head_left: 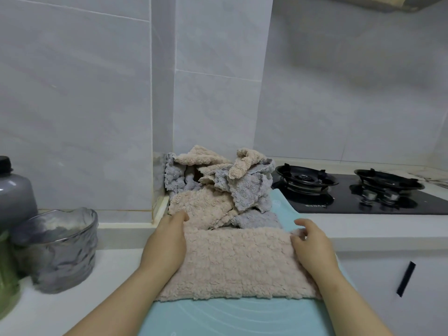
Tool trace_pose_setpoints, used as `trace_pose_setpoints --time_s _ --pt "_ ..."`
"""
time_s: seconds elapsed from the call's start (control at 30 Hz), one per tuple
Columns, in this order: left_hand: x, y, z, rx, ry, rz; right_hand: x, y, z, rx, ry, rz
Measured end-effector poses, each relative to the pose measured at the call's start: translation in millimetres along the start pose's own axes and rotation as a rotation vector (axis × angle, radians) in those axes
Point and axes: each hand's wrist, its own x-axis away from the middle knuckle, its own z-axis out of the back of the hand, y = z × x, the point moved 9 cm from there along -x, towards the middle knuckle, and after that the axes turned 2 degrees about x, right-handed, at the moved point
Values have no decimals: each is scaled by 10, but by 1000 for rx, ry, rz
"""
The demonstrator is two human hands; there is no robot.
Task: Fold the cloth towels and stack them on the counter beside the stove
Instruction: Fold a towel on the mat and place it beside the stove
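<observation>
A beige fleecy towel (237, 263) lies folded into a wide rectangle on a light blue mat (242, 318). My left hand (167, 243) rests flat along the towel's left edge, fingers straight and pointing away from me. My right hand (312, 246) is at the towel's right edge, fingers loosely curved over its upper right corner, thumb raised. Behind the towel a crumpled heap of beige and grey towels (218, 183) sits in the corner against the tiled wall.
A black two-burner gas stove (351, 190) sits right of the heap. On the white counter (116, 260) at left stand a grey glass bowl (58, 251), a dark-capped jug (14, 195) and a green container (7, 275). A cabinet door with black handle (406, 278) is lower right.
</observation>
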Motion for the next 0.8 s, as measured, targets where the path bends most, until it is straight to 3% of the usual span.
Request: trace_pose_setpoints --time_s 0.1,0.2,0.27,0.37,0.43,0.63,0.8 --pt "92 151 34 -116 -32 -64 69 26 35 166 -26 -23" --pt "219 503 172 -92 46 -289 159 77 107 330 -54 -77" --pt "338 661 16 -58 -146 -343 211 109 113 387 -91 -115" --pt "545 612 -426 -222 -565 -291 240 118 112 456 -106 -133" --pt "581 542 -545 -327 -652 -295 240 139 109 497 -125 -140" --pt "581 487 -638 -400 -708 -281 221 179 139 431 -183 -172" --pt "573 520 -578 -314 -639 -301 130 26 195 150 -211 -123"
